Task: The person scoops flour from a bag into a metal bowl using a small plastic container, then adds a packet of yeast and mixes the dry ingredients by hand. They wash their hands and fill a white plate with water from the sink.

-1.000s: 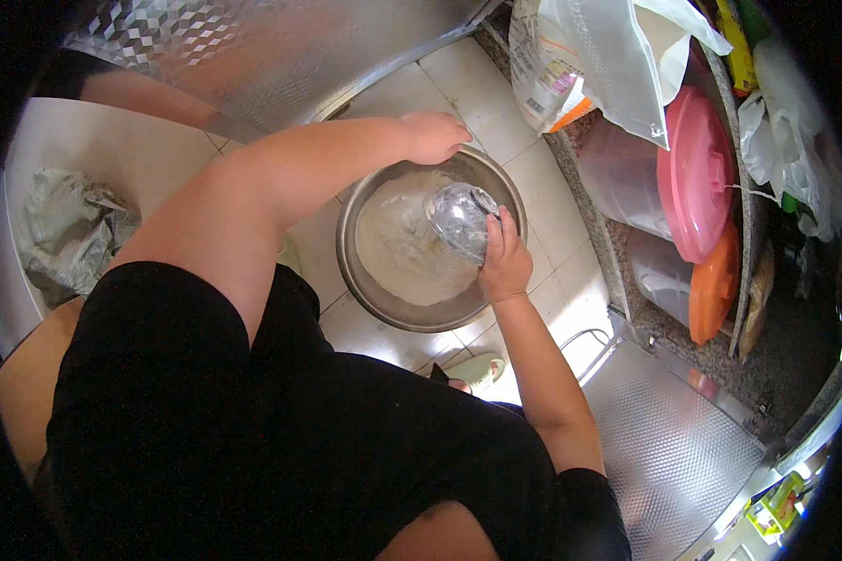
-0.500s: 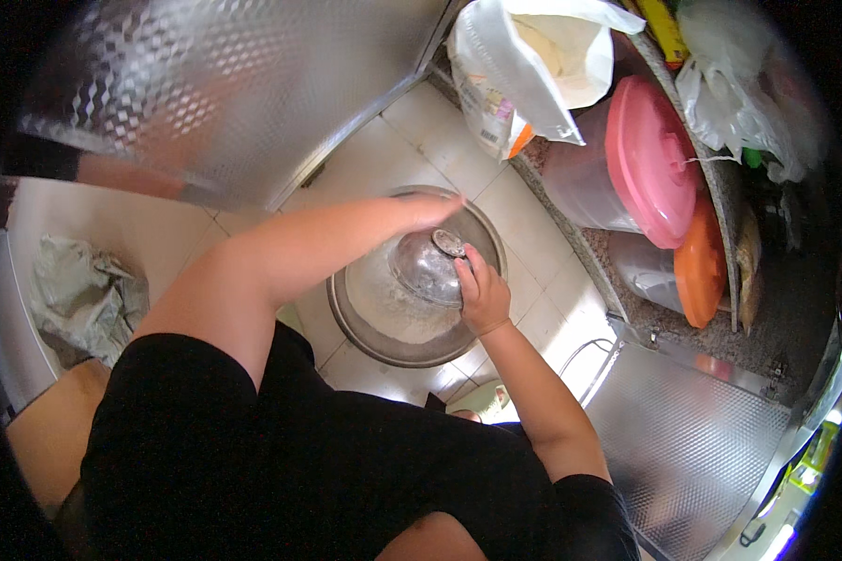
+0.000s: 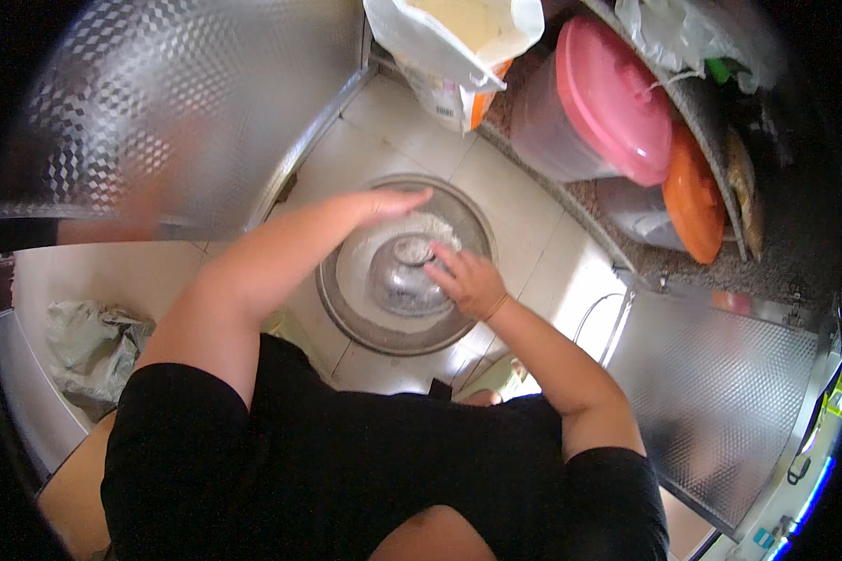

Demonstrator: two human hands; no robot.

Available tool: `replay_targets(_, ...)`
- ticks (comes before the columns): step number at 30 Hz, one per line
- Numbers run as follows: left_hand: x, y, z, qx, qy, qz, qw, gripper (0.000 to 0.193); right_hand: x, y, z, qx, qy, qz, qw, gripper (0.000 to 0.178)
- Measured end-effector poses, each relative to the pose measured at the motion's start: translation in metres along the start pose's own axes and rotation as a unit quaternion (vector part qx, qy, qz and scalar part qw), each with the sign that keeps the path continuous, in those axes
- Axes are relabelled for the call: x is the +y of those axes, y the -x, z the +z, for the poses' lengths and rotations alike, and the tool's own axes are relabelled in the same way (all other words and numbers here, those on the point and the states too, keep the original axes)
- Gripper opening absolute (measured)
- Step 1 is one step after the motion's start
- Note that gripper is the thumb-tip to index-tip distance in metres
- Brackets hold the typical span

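Observation:
A wide round metal basin sits on the floor in front of me with white powder, like flour, in it. Over the powder is a clear bowl, upside down with its foot upward. My right hand has its thumb and fingers at the right side of the bowl's foot, gripping it. My left hand is stretched out flat above the basin's far left part, apart from the bowl, holding nothing. The bowl's rim is partly lost against the powder.
On a low shelf at right stand a white bag, rolled open, a clear tub with a pink lid and one with an orange lid. Textured metal doors stand left and right. A crumpled plastic bag lies at left.
The bowl has gone from tilted to more level, foot up. My left hand has come away from the bowl's far side. The view has shifted, so the shelf sits higher.

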State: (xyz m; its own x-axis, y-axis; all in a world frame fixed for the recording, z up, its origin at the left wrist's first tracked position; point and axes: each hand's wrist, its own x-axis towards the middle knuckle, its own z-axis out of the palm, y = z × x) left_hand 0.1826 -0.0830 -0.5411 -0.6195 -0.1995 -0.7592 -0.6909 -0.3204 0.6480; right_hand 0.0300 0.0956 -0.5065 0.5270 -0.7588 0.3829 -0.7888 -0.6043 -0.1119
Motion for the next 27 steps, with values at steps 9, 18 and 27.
replay_targets(9, 0.003, -0.004, 0.005, -0.030, 0.029, -0.028, 0.999, 0.085, 0.014, 0.000, -0.013, -0.064, -0.074, 0.058, 0.993, 0.046)
replay_targets(18, 0.039, 0.016, -0.007, 0.140, -0.010, 0.058, 0.988, 0.070, 0.042, 0.025, -0.009, -0.041, -0.505, 0.587, 0.632, 0.044)
replay_targets(27, 0.038, 0.008, -0.056, 0.286, 0.234, 0.201, 0.907, 0.070, 0.063, -0.034, -0.157, 0.126, -0.681, 0.571, 0.440, 0.048)
